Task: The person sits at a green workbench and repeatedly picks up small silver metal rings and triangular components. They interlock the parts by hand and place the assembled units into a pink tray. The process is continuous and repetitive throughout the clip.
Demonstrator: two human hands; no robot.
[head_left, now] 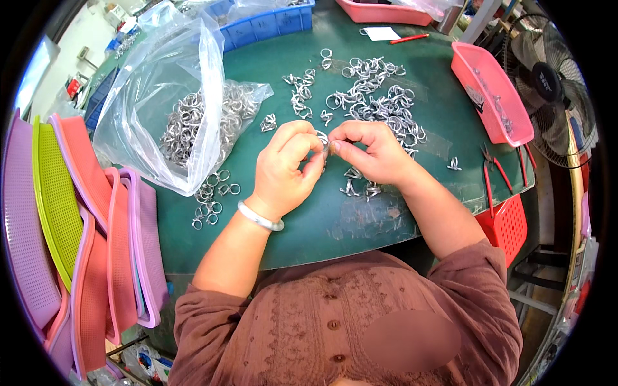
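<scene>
Over the middle of the green table (386, 212) we see both hands meet, fingertips together on one small metal ring clip (324, 143). Our left hand (286, 170) is curled closed, thumb and forefinger pinching the clip from the left; a pale bangle (259, 217) sits on that wrist. Our right hand (371, 153) is closed too, its thumb and forefinger gripping the same clip from the right. The clip is held just above the tabletop, mostly hidden by the fingers, so we cannot tell its exact shape.

Beyond the right hand lies a loose heap of metal clips (376, 96), spreading toward the far edge, with a few strays just under the hands. To the left, a clear plastic bag (161, 83) lies open on its side and holds a second mass of clips; a small group of rings (212, 196) has spilled out near its mouth, beside our left forearm. A pink tray (496, 96) stands at the right edge of the table with a few clips inside, and red-handled pliers (499, 174) lie just beside it. A red basket (508, 222) hangs below that edge. Stacked plastic baskets (77, 212) in pink, purple and green lean at our left. At the far side sit a blue crate (270, 22), another pink tray (380, 11), and a red pen (408, 38).
</scene>
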